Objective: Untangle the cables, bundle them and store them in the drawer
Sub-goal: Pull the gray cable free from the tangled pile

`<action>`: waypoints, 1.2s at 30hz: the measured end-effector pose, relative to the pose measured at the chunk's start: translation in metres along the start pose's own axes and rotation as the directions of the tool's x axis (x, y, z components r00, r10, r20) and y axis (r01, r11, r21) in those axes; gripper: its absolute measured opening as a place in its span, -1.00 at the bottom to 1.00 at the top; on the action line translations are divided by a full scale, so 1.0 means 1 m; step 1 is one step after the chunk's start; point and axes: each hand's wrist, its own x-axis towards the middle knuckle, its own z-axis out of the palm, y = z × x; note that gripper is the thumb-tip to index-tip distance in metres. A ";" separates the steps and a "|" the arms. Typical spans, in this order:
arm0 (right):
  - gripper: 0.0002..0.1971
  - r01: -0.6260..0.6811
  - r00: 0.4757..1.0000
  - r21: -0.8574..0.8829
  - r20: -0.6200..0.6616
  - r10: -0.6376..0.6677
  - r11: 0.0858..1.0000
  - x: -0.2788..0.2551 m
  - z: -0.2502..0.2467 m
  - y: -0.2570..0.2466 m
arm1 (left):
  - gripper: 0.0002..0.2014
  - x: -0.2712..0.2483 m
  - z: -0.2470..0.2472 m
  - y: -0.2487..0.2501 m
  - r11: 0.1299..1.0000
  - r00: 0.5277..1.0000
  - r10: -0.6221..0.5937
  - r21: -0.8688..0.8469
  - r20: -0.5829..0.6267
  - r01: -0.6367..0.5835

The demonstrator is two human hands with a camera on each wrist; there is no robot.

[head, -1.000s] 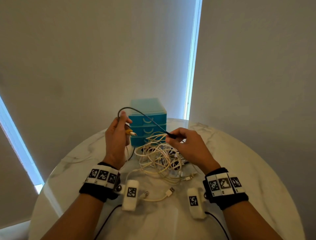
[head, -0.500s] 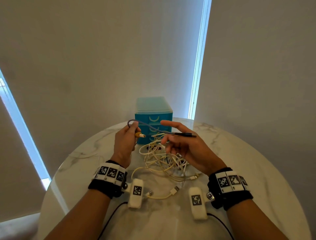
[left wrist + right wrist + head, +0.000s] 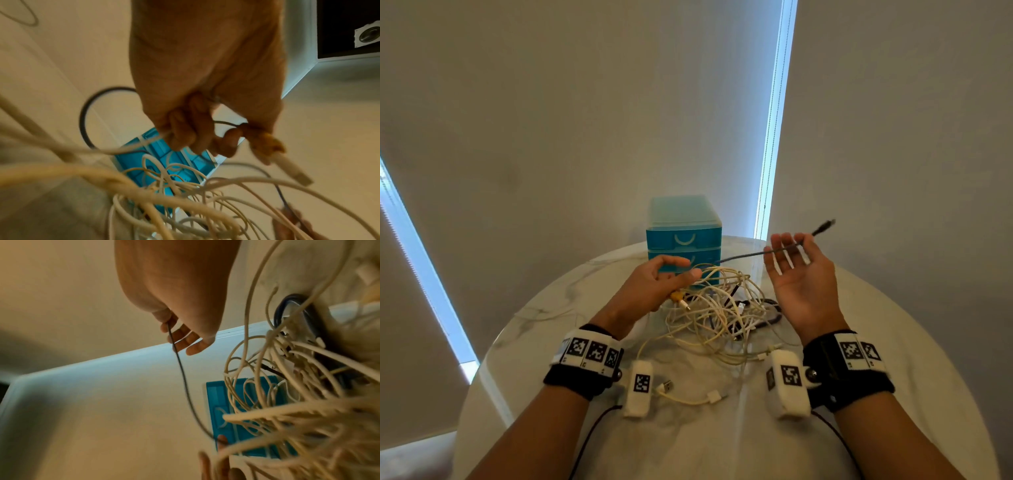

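A thin black cable [image 3: 743, 255] stretches between both hands above a tangle of white cables [image 3: 722, 308] on the round marble table [image 3: 893, 325]. My left hand [image 3: 664, 281] grips the black cable near its yellow plug [image 3: 677, 297], fingers curled, just over the tangle's left side. My right hand [image 3: 791, 260] is raised palm up with spread, straight fingers; the cable runs across them and its dark plug sticks out beyond. The left wrist view shows the left hand [image 3: 205, 138] curled round the black cable [image 3: 84, 113]. A blue drawer unit [image 3: 683, 219] stands behind, drawers closed.
A loose white USB cable [image 3: 688, 394] lies near the table's front, between my wrists. Some dark cables [image 3: 767, 308] sit in the right of the tangle. Grey walls and window strips rise close behind the table's far edge.
My right hand has let go its pinch, opened, and swept right and up along the black cable. My left hand has dropped toward the tangle, still holding the yellow-plug end.
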 end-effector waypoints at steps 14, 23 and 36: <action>-0.79 -0.035 0.964 -0.488 0.213 0.157 0.872 -0.033 0.036 0.035 | -0.65 0.007 0.001 0.011 0.688 0.996 0.078 -0.721 -0.036 -0.080; -0.65 0.297 0.936 -0.721 0.351 -0.041 0.626 -0.055 0.038 0.072 | -0.48 -0.002 0.017 0.008 0.837 0.980 0.127 -0.514 -0.153 -0.188; -0.68 0.112 0.977 -0.583 0.212 0.018 0.804 -0.049 0.036 0.067 | -0.75 -0.003 0.017 0.004 0.948 0.969 0.208 -0.216 -0.133 -0.234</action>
